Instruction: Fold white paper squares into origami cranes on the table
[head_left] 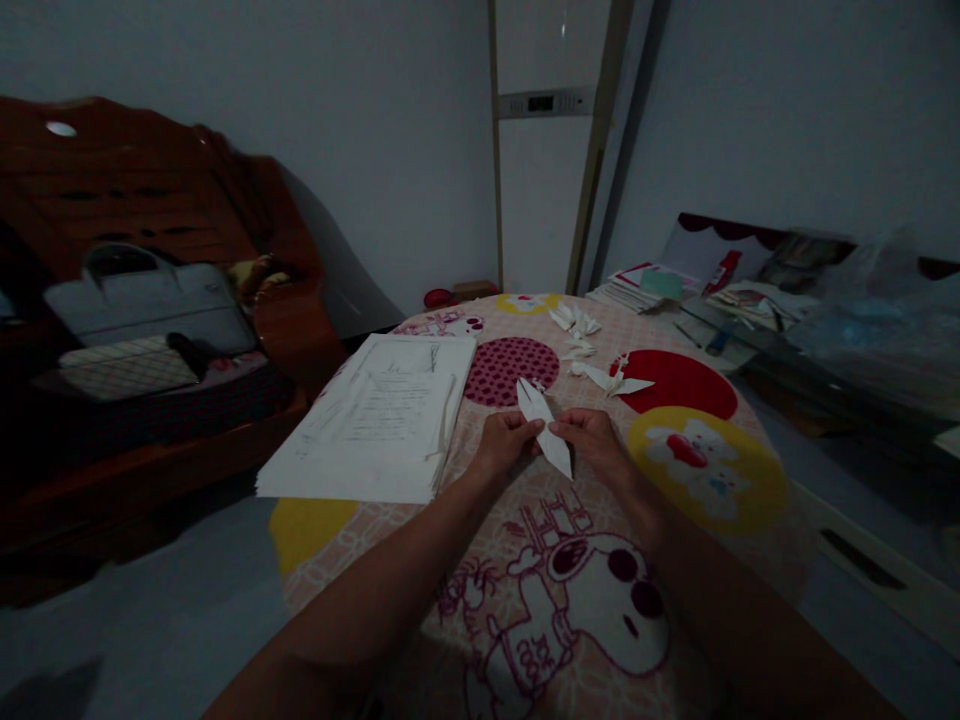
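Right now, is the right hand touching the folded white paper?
Touching. The head view shows the right hand with its thumb on the folded white paper.

A person's left hand [501,447] and right hand [594,440] are bare, with slim fingers [519,433]; behind these, bare wrists [480,482] broaden into forearms [394,580], uncovered as far as they show.

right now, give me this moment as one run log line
left hand: pinching folded paper | right hand: pinching same folded paper | paper stack: left of hands | other folded pieces: beyond hands | surface: patterned tablecloth
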